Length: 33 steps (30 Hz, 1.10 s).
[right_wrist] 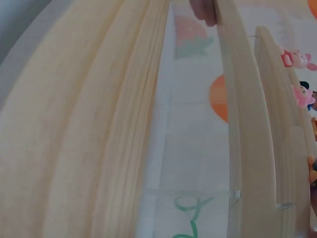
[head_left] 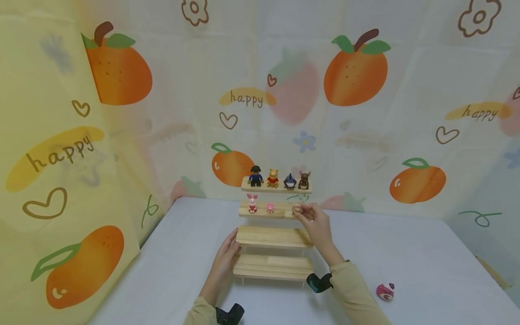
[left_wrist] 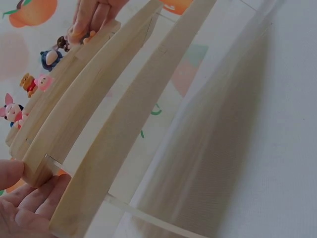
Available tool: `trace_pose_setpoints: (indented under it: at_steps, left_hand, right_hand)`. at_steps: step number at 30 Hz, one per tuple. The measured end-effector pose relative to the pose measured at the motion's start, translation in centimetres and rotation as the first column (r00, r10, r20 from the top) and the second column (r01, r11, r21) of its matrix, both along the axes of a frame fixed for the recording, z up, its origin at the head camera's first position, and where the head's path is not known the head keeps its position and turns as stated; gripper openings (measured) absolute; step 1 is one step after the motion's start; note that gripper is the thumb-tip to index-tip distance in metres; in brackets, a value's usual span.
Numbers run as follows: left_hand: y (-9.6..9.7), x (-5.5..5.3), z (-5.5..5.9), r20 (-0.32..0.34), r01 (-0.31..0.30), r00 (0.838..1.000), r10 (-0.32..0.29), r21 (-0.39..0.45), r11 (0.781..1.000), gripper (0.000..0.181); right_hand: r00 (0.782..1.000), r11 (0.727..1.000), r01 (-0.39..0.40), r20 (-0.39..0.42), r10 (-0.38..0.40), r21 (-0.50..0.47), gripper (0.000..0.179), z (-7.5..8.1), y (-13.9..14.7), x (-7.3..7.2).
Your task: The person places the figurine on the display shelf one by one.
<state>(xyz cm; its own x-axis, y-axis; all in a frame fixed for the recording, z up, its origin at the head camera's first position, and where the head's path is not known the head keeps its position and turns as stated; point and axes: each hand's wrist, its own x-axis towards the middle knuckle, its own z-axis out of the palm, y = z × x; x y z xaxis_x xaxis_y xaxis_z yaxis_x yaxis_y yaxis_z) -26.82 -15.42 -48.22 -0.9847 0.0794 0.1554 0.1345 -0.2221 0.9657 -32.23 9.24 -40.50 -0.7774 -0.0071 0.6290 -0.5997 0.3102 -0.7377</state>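
A wooden tiered display shelf with clear supports stands on the table. My left hand grips the left end of its second board from the bottom; in the left wrist view the thumb lies at the edge, fingers underneath. My right hand pinches a small tan figurine at the right end of the second board from the top. Further left on that board are a pink-eared rabbit-like figurine and a small pink figurine. In the right wrist view the right hand is almost wholly out of frame.
On the top board stand a dark-capped figurine, a yellow bear in red, a blue donkey figurine and a brown long-eared one. A pink-and-white figurine lies on the white table at right.
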Motion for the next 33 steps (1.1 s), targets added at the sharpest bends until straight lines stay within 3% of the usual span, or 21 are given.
trace_pose_setpoints:
  at_steps: [11, 26, 33]
  left_hand:
    - [0.1, 0.0, 0.1, -0.019, 0.012, 1.000, -0.012, 0.007, 1.000, 0.052]
    - [0.1, 0.2, 0.1, -0.002, 0.022, 1.000, -0.022, 0.042, 0.999, 0.051]
    - [0.1, 0.1, 0.3, -0.008, 0.004, 1.000, -0.004, 0.019, 1.000, 0.050]
  right_hand:
    - [0.997, 0.995, -0.075, -0.008, 0.075, 0.059, 0.022, 0.6, -0.7, -0.7]
    - [0.986, 0.991, -0.120, 0.126, 0.112, 0.057, 0.023, 1.1, -1.5, -1.1]
    - [0.976, 0.987, -0.153, 0.165, 0.142, 0.055, 0.035, 1.3, -1.5, -1.1]
